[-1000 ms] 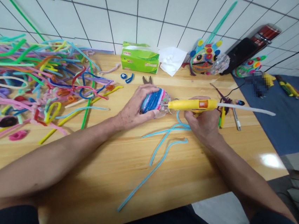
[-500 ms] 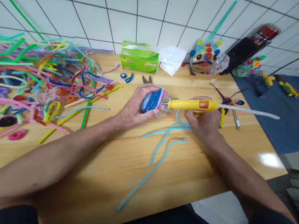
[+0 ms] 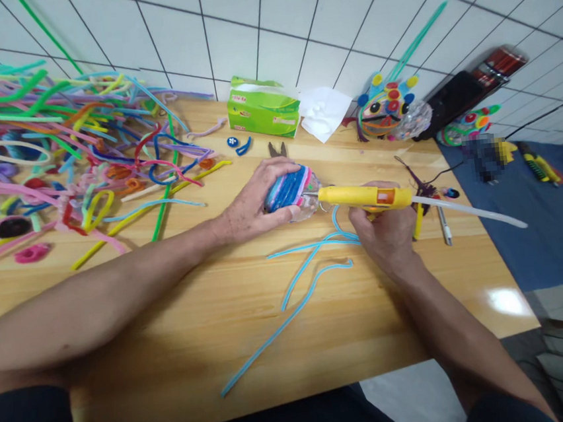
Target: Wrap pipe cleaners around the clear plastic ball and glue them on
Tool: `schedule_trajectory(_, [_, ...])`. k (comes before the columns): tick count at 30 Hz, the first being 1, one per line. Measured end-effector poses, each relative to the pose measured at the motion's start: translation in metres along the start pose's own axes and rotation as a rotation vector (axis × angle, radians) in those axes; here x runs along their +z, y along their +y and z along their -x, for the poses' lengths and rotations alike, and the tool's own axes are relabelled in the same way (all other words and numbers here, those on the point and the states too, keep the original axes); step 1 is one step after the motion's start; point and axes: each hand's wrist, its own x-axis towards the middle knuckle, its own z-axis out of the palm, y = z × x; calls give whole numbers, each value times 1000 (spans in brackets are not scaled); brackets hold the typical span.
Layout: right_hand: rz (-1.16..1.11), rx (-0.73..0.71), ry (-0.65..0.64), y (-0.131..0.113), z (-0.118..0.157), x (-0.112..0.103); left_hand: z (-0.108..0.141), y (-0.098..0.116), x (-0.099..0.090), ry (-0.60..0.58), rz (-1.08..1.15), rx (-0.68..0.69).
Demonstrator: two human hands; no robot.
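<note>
My left hand (image 3: 263,199) is wrapped round a clear plastic bottle (image 3: 287,190) that lies on its side, bound with blue and pink pipe cleaners. In my right hand (image 3: 387,227) is a yellow hot glue gun (image 3: 354,195), gripped by its handle. Its metal nozzle points left and meets or nearly meets the edge of the wrapping. A long white glue stick (image 3: 470,208) juts from the gun's back end. Light blue pipe cleaners (image 3: 292,319) lie on the table below the hands. Just behind my left hand, the jaws of some pliers (image 3: 277,150) show.
A tangled heap of coloured pipe cleaners (image 3: 71,145) covers the table's left side. At the back stand a green tissue pack (image 3: 262,110) and a decorated bottle (image 3: 386,114). A white pen (image 3: 445,225) lies near the right edge. Blue buttons (image 3: 232,142) sit by the tissues.
The glue gun's nozzle has shifted very slightly to the right along the wrapping's edge. Both hands keep their grips, and the bottle stays in place.
</note>
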Motion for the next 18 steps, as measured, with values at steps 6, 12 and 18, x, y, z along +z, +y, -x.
schedule_trajectory(6, [29,-63,5,-7,-2,-4,0,0,-1,-17,11,-4])
schedule_trajectory(12, [20,-28,39,-4,-2,-2,-1,1,0,-1,46,-11])
schedule_trajectory(18, [22,-34,-3,-4,-1,-3,0,0,-1,-10,16,25])
